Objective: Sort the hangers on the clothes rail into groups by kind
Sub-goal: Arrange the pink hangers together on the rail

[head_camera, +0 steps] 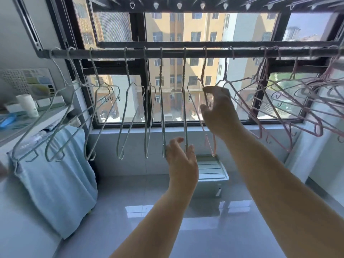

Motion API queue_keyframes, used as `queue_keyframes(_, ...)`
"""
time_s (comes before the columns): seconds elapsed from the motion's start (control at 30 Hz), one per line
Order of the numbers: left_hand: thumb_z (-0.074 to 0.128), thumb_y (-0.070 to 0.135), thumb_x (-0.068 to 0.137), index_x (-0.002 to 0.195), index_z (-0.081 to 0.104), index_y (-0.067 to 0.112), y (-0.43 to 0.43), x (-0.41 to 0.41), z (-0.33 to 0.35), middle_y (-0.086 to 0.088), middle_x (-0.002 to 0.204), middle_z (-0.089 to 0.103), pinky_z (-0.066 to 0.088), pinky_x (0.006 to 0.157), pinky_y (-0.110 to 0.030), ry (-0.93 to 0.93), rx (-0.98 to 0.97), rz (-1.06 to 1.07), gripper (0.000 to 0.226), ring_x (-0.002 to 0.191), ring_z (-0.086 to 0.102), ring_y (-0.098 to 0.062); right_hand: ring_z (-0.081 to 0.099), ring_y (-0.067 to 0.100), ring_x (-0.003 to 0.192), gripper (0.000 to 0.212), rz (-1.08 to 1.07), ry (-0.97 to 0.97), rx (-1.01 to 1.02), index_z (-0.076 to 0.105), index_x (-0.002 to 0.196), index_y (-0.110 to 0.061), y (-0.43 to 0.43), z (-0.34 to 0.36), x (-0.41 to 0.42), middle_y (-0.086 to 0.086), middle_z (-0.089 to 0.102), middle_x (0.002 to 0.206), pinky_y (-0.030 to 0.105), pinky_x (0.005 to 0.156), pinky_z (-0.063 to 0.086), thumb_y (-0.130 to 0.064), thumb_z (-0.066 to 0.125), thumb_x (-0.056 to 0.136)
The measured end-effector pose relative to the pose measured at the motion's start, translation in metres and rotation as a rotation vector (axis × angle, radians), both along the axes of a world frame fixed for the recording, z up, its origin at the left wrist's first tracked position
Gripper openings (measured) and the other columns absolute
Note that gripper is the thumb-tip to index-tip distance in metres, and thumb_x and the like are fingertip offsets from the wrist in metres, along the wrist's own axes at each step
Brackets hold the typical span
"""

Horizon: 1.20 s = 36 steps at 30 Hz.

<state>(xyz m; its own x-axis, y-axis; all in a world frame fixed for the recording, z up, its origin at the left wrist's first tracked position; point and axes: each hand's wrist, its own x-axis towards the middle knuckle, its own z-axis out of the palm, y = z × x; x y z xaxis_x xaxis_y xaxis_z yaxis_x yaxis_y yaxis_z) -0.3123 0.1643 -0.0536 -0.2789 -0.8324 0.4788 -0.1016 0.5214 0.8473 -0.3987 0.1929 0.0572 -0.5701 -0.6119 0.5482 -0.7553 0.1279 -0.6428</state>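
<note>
While the right hand (218, 110) is raised to a pink hanger (206, 140), its thumb and forefinger pinch the wire just below the neck, the other fingers loosely curled. That hanger hooks over the rail (115, 53) near the middle, between the two kinds. Pale hangers (145, 118) hang along the rail's left and middle stretch; more pink ones (320, 127) crowd and overlap at the right. The left hand (181, 157) is lower, at the bottom ends of two edge-on pale hangers, one end lying between thumb and fingers; whether it grips I cannot tell. A blue towel (61, 183) hangs at the left, and a box (212, 174) sits on the floor under the window.
</note>
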Motion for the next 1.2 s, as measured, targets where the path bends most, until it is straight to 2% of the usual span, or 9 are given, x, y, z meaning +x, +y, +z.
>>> queue_keyframes(0.1, 0.052, 0.017, 0.082, 0.115, 0.049, 0.003, 0.021, 0.000, 0.003, -0.010, 0.109, 0.053, 0.024, 0.092, -0.017, 0.073, -0.201, 0.190, 0.036, 0.102, 0.042, -0.016, 0.049, 0.016, 0.113, 0.041, 0.005, -0.107, 0.069, 0.045, 0.130, -0.016, 0.026, -0.002, -0.020, 0.005, 0.047, 0.134, 0.014, 0.082, 0.036, -0.014, 0.054, 0.090)
queue_keyframes(0.2, 0.058, 0.007, 0.083, 0.117, 0.053, 0.015, 0.047, -0.003, 0.010, 0.002, 0.107, 0.054, 0.038, 0.083, -0.016, 0.162, -0.148, 0.029, 0.035, 0.094, 0.050, -0.015, 0.053, 0.018, 0.106, 0.043, 0.073, -0.288, 0.173, 0.044, 0.130, -0.012, 0.041, -0.016, -0.028, 0.004, 0.053, 0.125, 0.022, 0.075, 0.044, -0.017, 0.057, 0.089)
queue_keyframes(0.27, 0.060, 0.012, 0.085, 0.119, 0.054, 0.018, 0.061, -0.010, 0.013, 0.007, 0.104, 0.053, 0.042, 0.073, -0.011, 0.122, -0.049, -0.110, 0.035, 0.089, 0.052, -0.009, 0.059, 0.024, 0.104, 0.044, 0.151, -0.439, 0.184, 0.045, 0.128, -0.008, 0.044, -0.028, -0.031, 0.008, 0.058, 0.119, 0.035, 0.085, 0.052, -0.015, 0.060, 0.087)
queue_keyframes(0.33, 0.061, 0.020, 0.084, 0.121, 0.052, 0.018, 0.070, -0.018, 0.012, 0.006, 0.107, 0.055, 0.045, 0.081, -0.017, 0.007, 0.017, -0.210, 0.038, 0.094, 0.052, -0.009, 0.064, 0.025, 0.099, 0.040, 0.193, -0.539, 0.174, 0.048, 0.124, -0.006, 0.044, -0.037, -0.030, 0.010, 0.063, 0.109, 0.043, 0.092, 0.051, -0.013, 0.061, 0.086)
queue_keyframes(0.4, 0.062, 0.021, 0.084, 0.120, 0.052, 0.016, 0.072, -0.023, 0.006, 0.001, 0.113, 0.059, 0.045, 0.091, -0.029, -0.041, 0.011, -0.246, 0.038, 0.102, 0.054, -0.013, 0.066, 0.022, 0.090, 0.033, 0.225, -0.676, 0.107, 0.052, 0.119, -0.006, 0.044, -0.041, -0.029, 0.008, 0.066, 0.098, 0.039, 0.085, 0.054, -0.011, 0.058, 0.087)
queue_keyframes(0.5, 0.061, 0.013, 0.083, 0.112, 0.057, 0.015, 0.069, -0.027, 0.000, -0.002, 0.109, 0.062, 0.048, 0.091, -0.034, -0.041, -0.001, -0.233, 0.029, 0.098, 0.059, -0.015, 0.058, 0.017, 0.068, 0.030, 0.277, -0.917, -0.081, 0.053, 0.121, -0.004, 0.042, -0.042, -0.029, 0.005, 0.060, 0.081, 0.028, 0.061, 0.047, -0.007, 0.049, 0.092)
queue_keyframes(0.77, 0.060, 0.000, 0.080, 0.082, 0.059, 0.017, 0.055, -0.036, 0.011, -0.005, 0.079, 0.065, 0.052, 0.071, -0.039, 0.110, -0.032, -0.226, 0.017, 0.073, 0.061, -0.019, 0.038, 0.009, 0.049, 0.030, 0.250, -0.978, -0.267, 0.052, 0.120, -0.007, 0.033, -0.030, -0.025, -0.001, 0.043, 0.064, 0.021, 0.044, 0.035, 0.000, 0.037, 0.095)
queue_keyframes(1.07, 0.060, 0.006, 0.082, 0.081, 0.058, 0.016, 0.041, -0.032, 0.005, -0.002, 0.076, 0.064, 0.052, 0.070, -0.035, 0.068, -0.036, -0.240, 0.010, 0.072, 0.061, -0.015, 0.040, 0.008, 0.049, 0.029, 0.199, -0.904, -0.211, 0.054, 0.120, -0.010, 0.018, -0.034, -0.022, -0.002, 0.047, 0.069, 0.023, 0.053, 0.038, -0.005, 0.039, 0.095)
queue_keyframes(1.2, 0.059, 0.003, 0.082, 0.081, 0.056, 0.018, 0.034, -0.026, 0.003, -0.002, 0.075, 0.063, 0.052, 0.069, -0.033, 0.083, -0.037, -0.252, 0.016, 0.070, 0.060, -0.016, 0.041, 0.002, 0.039, 0.027, 0.217, -0.914, -0.222, 0.055, 0.115, -0.013, 0.009, -0.039, -0.017, -0.002, 0.047, 0.069, 0.020, 0.049, 0.037, -0.004, 0.039, 0.095)
